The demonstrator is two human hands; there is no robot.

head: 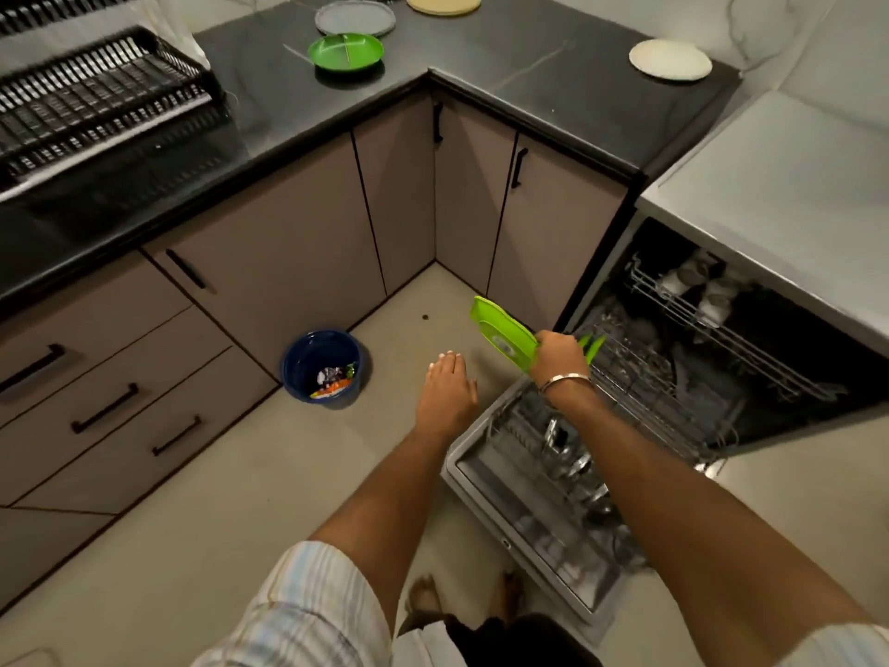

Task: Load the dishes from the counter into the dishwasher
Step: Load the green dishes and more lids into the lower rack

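Striped shorts (298, 613) sit lowest, at 6 o'clock, with two bare arms reaching out above them. At the middle, the left hand (445, 392) hangs flat over the floor, fingers straight, holding nothing. Just to its 3 o'clock, the right hand (560, 351) has its grip tight on a green plate (502, 337), held on its edge and tipped, right at the near corner of the lower rack (640, 392). That rack is pulled out over the open door of the dishwasher (529, 503), at 4 o'clock, and already has some shiny things in it.

Up at 12 o'clock the dark tabletop (481, 55) holds more: another green plate (345, 51), a grey plate (355, 17), a yellow plate (443, 1) and, at 1 o'clock, a white plate (669, 59).

This looks like the loading step for one plate. Next, it likely needs to stand up straight and slide between two rack wires. Then four more plates wait.
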